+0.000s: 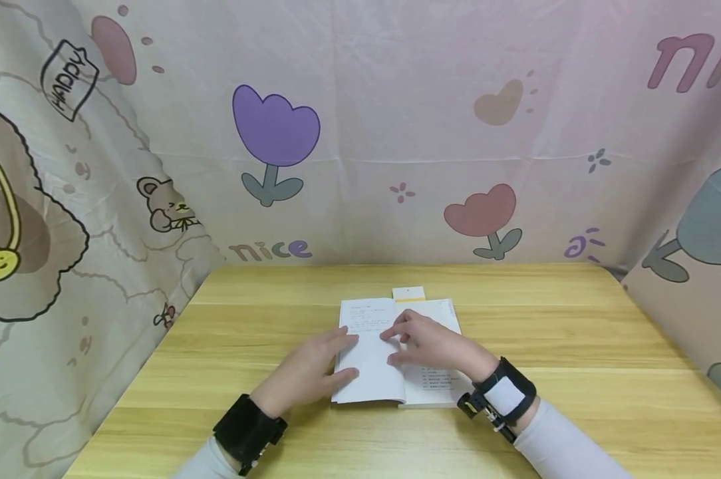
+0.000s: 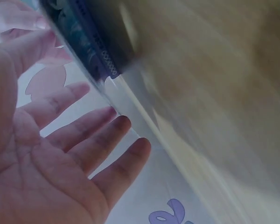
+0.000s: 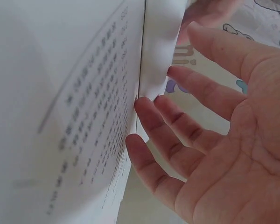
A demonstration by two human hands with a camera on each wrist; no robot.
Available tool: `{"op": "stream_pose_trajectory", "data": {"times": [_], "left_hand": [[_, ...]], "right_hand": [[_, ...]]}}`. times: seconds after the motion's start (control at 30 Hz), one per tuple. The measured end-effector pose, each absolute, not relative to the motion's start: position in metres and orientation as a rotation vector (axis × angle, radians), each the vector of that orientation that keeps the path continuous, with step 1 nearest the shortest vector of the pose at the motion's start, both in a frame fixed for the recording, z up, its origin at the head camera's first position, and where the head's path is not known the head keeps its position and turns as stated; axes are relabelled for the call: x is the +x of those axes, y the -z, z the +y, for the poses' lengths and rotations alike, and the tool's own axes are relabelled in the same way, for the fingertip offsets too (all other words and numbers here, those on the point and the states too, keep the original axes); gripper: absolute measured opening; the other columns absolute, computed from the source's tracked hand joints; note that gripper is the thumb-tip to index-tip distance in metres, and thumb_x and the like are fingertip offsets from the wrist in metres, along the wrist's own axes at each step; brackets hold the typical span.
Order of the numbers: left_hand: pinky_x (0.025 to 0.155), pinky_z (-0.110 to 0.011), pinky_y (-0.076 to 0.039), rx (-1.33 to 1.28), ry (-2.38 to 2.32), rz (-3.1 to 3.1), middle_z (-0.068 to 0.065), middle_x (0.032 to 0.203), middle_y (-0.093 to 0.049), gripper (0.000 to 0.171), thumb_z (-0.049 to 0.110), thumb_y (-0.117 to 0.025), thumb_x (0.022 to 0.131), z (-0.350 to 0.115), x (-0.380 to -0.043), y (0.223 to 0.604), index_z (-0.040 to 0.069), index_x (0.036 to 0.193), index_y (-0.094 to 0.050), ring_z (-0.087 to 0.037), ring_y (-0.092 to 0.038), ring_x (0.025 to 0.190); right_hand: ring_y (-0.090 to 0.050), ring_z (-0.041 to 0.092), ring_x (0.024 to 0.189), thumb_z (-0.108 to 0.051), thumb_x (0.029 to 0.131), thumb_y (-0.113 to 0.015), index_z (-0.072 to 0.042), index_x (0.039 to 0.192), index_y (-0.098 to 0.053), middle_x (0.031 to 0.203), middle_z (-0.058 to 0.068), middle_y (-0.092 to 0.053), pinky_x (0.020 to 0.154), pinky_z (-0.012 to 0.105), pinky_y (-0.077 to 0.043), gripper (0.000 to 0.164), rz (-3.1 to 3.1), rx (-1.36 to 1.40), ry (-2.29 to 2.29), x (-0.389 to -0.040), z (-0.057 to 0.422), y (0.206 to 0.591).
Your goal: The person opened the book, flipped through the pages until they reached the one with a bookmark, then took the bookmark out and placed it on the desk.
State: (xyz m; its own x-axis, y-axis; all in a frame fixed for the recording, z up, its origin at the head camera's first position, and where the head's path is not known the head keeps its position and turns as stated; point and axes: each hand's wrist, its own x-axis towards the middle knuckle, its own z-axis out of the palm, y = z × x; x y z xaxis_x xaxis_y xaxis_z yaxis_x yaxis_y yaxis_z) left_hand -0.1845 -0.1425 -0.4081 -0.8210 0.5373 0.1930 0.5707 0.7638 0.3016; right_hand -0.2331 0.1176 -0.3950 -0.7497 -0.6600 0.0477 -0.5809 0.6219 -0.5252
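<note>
An open book (image 1: 369, 372) lies on the wooden table, with printed lines on its right page (image 1: 439, 384) and faint text at the top of the left page. My left hand (image 1: 311, 364) rests at the book's left edge, fingers spread, thumb over the page. In the left wrist view, the dark printed cover (image 2: 84, 39) shows above the fingertips of that hand. Near the fold, my right hand (image 1: 431, 340) touches the left page with its fingertips, fingers loosely bent. The right wrist view shows these fingers against the paper beside the printed page (image 3: 93, 107), pinching nothing.
A white card-like tab (image 1: 408, 294) with a yellow stripe sticks out past the book's top edge. The wooden table (image 1: 265, 313) extends on both sides of the book. Patterned cloth (image 1: 384, 120) hangs behind the table and along its sides.
</note>
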Motion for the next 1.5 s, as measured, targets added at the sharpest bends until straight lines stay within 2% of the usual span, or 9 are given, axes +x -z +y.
{"op": "stream_pose_trajectory", "data": {"times": [0.27, 0.47, 0.73, 0.97, 1.07, 1.17, 1.3, 1.4, 1.5], "left_hand": [[0.100, -0.046, -0.040, -0.882, 0.516, -2.959, -0.013, 0.144, -0.044, 0.065, 0.053, -0.053, 0.093, -0.137, -0.180, 0.414, 0.013, 0.144, -0.048, -0.027, -0.042, 0.129], [0.100, -0.048, -0.039, -0.839, 0.477, -3.033, -0.010, 0.145, -0.043, 0.066, 0.057, -0.047, 0.095, -0.135, -0.178, 0.415, 0.015, 0.147, -0.045, -0.026, -0.041, 0.130], [0.099, -0.049, -0.040, -0.803, 0.392, -3.073, -0.012, 0.145, -0.042, 0.068, 0.056, -0.053, 0.092, -0.131, -0.178, 0.416, 0.014, 0.145, -0.047, -0.029, -0.042, 0.129], [0.100, -0.047, -0.039, -0.805, 0.342, -3.081, -0.014, 0.145, -0.042, 0.068, 0.052, -0.059, 0.090, -0.130, -0.176, 0.417, 0.013, 0.145, -0.048, -0.029, -0.042, 0.129], [0.101, -0.046, -0.039, -0.807, 0.341, -3.084, -0.014, 0.146, -0.041, 0.068, 0.050, -0.060, 0.090, -0.131, -0.175, 0.417, 0.012, 0.145, -0.047, -0.029, -0.041, 0.130], [0.102, -0.046, -0.038, -0.812, 0.355, -3.082, -0.016, 0.146, -0.040, 0.067, 0.049, -0.060, 0.091, -0.131, -0.174, 0.416, 0.011, 0.145, -0.047, -0.030, -0.040, 0.130], [0.102, -0.046, -0.037, -0.821, 0.373, -3.076, -0.017, 0.146, -0.039, 0.066, 0.047, -0.059, 0.092, -0.132, -0.173, 0.415, 0.010, 0.145, -0.046, -0.032, -0.040, 0.130], [0.103, -0.046, -0.037, -0.823, 0.379, -3.076, -0.017, 0.146, -0.039, 0.066, 0.047, -0.059, 0.092, -0.133, -0.174, 0.416, 0.010, 0.145, -0.046, -0.032, -0.039, 0.130], [0.103, -0.046, -0.036, -0.824, 0.378, -3.078, -0.017, 0.146, -0.039, 0.067, 0.047, -0.059, 0.092, -0.133, -0.175, 0.417, 0.010, 0.146, -0.046, -0.031, -0.039, 0.131]], "right_hand": [[-0.055, 0.020, 0.106, -0.033, 0.087, -0.070, -0.012, 0.127, -0.065, 0.122, 0.003, -0.055, 0.084, 0.033, -0.048, 0.045, 2.669, -1.112, 0.766, -0.227, 0.126, 0.393], [-0.049, 0.025, 0.119, -0.037, 0.088, -0.068, -0.014, 0.130, -0.063, 0.135, 0.010, -0.051, 0.097, 0.041, -0.041, 0.048, 2.656, -1.159, 0.700, -0.221, 0.133, 0.389], [-0.050, 0.020, 0.118, -0.035, 0.091, -0.065, -0.010, 0.129, -0.062, 0.128, 0.005, -0.056, 0.097, 0.038, -0.042, 0.046, 2.634, -1.122, 0.663, -0.217, 0.148, 0.377], [-0.050, 0.028, 0.120, -0.030, 0.090, -0.066, 0.001, 0.124, -0.063, 0.126, 0.014, -0.060, 0.098, 0.045, -0.041, 0.047, 2.660, -0.903, 0.582, -0.219, 0.171, 0.369], [-0.056, 0.026, 0.112, -0.029, 0.091, -0.066, 0.001, 0.122, -0.066, 0.122, 0.013, -0.062, 0.095, 0.044, -0.044, 0.043, 2.698, -0.772, 0.535, -0.220, 0.178, 0.367], [-0.059, 0.019, 0.084, -0.031, 0.091, -0.066, -0.001, 0.120, -0.067, 0.104, 0.008, -0.066, 0.076, 0.037, -0.050, 0.042, 2.731, -0.644, 0.470, -0.221, 0.182, 0.364], [-0.041, 0.012, 0.054, -0.032, 0.092, -0.064, -0.006, 0.092, -0.072, 0.065, -0.001, -0.048, 0.051, 0.026, -0.035, 0.027, 2.758, -0.535, 0.401, -0.222, 0.188, 0.363], [-0.034, 0.010, 0.048, -0.031, 0.093, -0.062, -0.009, 0.068, -0.064, 0.056, -0.004, -0.035, 0.047, 0.023, -0.026, 0.033, 2.772, -0.493, 0.384, -0.222, 0.192, 0.363], [-0.032, 0.009, 0.047, -0.031, 0.094, -0.062, -0.009, 0.063, -0.061, 0.054, -0.005, -0.034, 0.047, 0.022, -0.023, 0.037, 2.775, -0.480, 0.384, -0.223, 0.194, 0.364]]}}
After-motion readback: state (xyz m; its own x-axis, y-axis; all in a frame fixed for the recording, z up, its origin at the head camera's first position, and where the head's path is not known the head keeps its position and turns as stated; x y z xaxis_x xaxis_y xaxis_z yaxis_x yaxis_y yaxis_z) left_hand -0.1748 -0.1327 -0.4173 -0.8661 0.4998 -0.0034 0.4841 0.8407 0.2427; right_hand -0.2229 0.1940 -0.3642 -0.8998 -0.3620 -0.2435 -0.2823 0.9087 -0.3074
